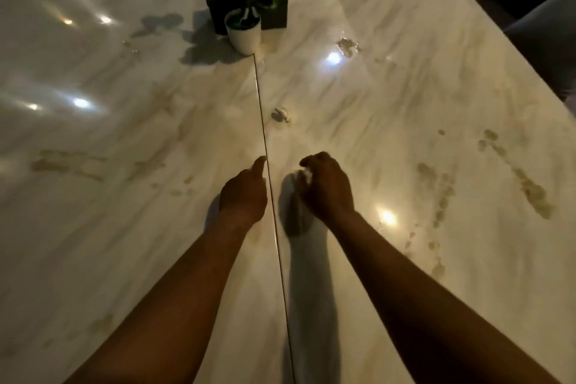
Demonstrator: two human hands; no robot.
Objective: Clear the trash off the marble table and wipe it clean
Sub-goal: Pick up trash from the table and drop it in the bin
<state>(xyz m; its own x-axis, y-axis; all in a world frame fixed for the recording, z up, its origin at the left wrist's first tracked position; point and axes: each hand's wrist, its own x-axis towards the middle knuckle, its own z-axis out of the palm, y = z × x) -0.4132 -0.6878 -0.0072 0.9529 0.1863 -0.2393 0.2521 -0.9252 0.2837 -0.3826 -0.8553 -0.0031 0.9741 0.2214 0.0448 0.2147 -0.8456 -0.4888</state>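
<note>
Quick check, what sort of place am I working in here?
Probably a home or cafe dining area: a glossy marble table with a seam, potted plants as a centrepiece, grey upholstered seats alongside.

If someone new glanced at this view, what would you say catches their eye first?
Probably the two bare arms reaching over the glossy marble table, the right hand curled around something pale and the left hand loosely closed beside the seam. Next, the potted plants at the far centre, a crumpled white scrap mid-table and smeared stains at right.
</note>
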